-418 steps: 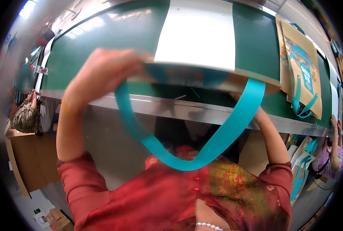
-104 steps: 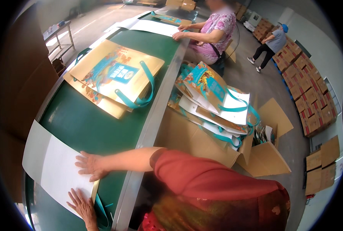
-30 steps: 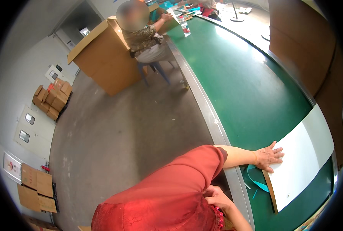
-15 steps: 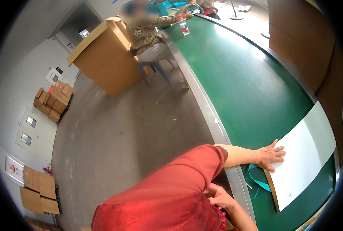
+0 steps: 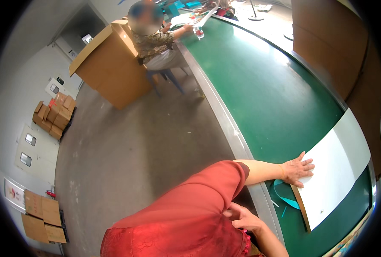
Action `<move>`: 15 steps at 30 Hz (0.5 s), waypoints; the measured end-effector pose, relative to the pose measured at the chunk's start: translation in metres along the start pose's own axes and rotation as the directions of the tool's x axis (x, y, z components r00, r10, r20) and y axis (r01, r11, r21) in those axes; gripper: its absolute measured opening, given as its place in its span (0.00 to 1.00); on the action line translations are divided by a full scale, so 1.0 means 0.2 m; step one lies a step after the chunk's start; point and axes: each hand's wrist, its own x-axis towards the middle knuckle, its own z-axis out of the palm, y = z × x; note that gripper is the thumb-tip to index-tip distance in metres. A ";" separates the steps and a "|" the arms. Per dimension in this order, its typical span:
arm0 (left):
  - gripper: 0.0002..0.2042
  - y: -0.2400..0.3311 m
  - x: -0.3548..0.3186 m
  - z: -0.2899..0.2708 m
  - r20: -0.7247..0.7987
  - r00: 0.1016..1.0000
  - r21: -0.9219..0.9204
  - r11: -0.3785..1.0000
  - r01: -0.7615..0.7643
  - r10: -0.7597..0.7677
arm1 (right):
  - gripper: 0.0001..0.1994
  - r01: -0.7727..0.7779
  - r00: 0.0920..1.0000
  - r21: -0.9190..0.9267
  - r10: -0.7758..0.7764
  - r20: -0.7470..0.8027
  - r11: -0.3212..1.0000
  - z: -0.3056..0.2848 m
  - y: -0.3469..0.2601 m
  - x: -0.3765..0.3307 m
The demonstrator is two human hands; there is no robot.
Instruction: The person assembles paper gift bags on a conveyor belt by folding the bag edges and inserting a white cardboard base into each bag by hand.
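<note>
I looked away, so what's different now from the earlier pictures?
At first the left hand and right hand held up a bag; now neither does. Later both lay flat on the white sheet, but the right hand has lifted off and drawn back to the red top. The co-worker's outstretched hand came back toward their body. The left hand stays flat on the sheet, teal strap beside it.
</note>
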 end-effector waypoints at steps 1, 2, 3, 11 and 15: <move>0.32 0.00 0.00 -0.01 0.000 1.000 -0.016 1.000 -0.001 0.001 | 0.33 0.010 1.000 -0.032 -0.009 0.009 0.999 0.00 0.02 0.03; 0.32 0.00 0.00 -0.01 -0.001 1.000 -0.031 1.000 -0.003 0.003 | 0.33 -0.018 0.999 -0.121 0.022 0.033 0.992 -0.02 0.03 0.05; 0.32 0.00 0.00 -0.01 -0.002 1.000 -0.047 0.999 -0.006 0.006 | 0.32 -0.038 0.999 -0.191 0.039 0.002 0.981 -0.02 0.03 0.04; 0.32 -0.01 -0.01 0.00 -0.015 1.000 -0.040 0.999 0.003 -0.004 | 0.35 -0.181 0.982 -0.214 0.164 -0.096 0.960 -0.06 -0.11 -0.09; 0.30 -0.01 0.00 0.01 -0.062 0.998 -0.094 0.995 -0.028 0.022 | 0.38 -0.116 0.992 0.092 0.112 0.052 0.989 -0.03 -0.08 -0.06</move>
